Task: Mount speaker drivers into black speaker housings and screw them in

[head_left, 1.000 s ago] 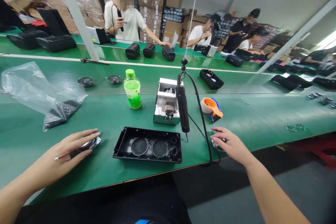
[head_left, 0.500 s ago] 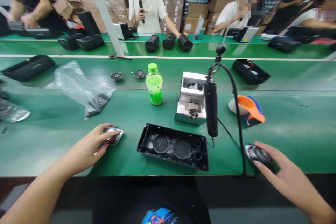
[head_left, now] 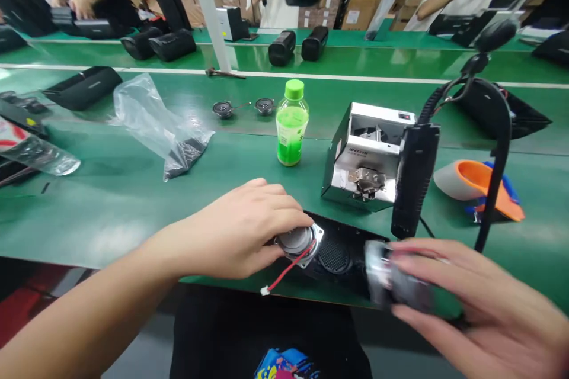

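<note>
My left hand is closed on a small speaker driver with a silver frame; its red lead ends in a white plug. That driver is over the left part of the black speaker housing, covering one round grille. The neighbouring grille shows uncovered. My right hand grips another speaker driver, blurred by motion, above the housing's right end. Fingers and drivers hide much of the housing, and whether the left driver is seated in it I cannot tell.
Behind the housing stand a screw feeder and a green-capped bottle. A black electric screwdriver hangs at right, near an orange tape dispenser. A plastic bag and two drivers lie farther back. Co-workers stand across the line.
Both hands have come inward with their drivers, from either side to the housing. The camera view has shifted. Across the line, a co-worker has lifted a black speaker.
</note>
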Demonstrator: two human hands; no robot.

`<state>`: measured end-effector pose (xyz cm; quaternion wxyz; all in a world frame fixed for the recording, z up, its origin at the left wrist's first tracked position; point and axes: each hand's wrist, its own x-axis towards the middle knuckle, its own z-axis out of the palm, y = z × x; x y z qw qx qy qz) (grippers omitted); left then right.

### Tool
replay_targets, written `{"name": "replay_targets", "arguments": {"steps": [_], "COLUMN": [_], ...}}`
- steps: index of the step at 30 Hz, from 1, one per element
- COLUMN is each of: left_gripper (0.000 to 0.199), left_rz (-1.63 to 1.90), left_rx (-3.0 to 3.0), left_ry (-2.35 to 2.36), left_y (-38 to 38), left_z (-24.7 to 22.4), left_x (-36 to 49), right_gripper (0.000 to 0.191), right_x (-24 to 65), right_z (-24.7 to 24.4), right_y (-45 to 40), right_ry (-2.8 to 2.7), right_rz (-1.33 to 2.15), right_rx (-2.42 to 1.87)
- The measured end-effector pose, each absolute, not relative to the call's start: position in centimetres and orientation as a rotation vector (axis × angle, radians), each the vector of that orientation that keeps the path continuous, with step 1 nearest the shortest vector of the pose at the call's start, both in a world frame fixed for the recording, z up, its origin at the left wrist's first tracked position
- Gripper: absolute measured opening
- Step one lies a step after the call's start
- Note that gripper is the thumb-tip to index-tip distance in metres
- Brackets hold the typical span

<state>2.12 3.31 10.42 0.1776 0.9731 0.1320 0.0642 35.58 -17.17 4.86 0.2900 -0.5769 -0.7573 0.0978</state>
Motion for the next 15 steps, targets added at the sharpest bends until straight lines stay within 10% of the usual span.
{"name": "replay_targets", "arguments": {"steps": [15], "left_gripper": [0.019], "left_rz": [0.059], "left_rx": [2.909], "left_ry": [0.242], "left_y": [5.2], "left_z": [5.0], "left_x": [4.6], "right_gripper": [0.041], "right_x": [32.3], "right_z": [2.4], "right_y": [-10.5], "right_ry": [-2.336], "right_rz": [0.225], "right_rx": [-1.547]}}
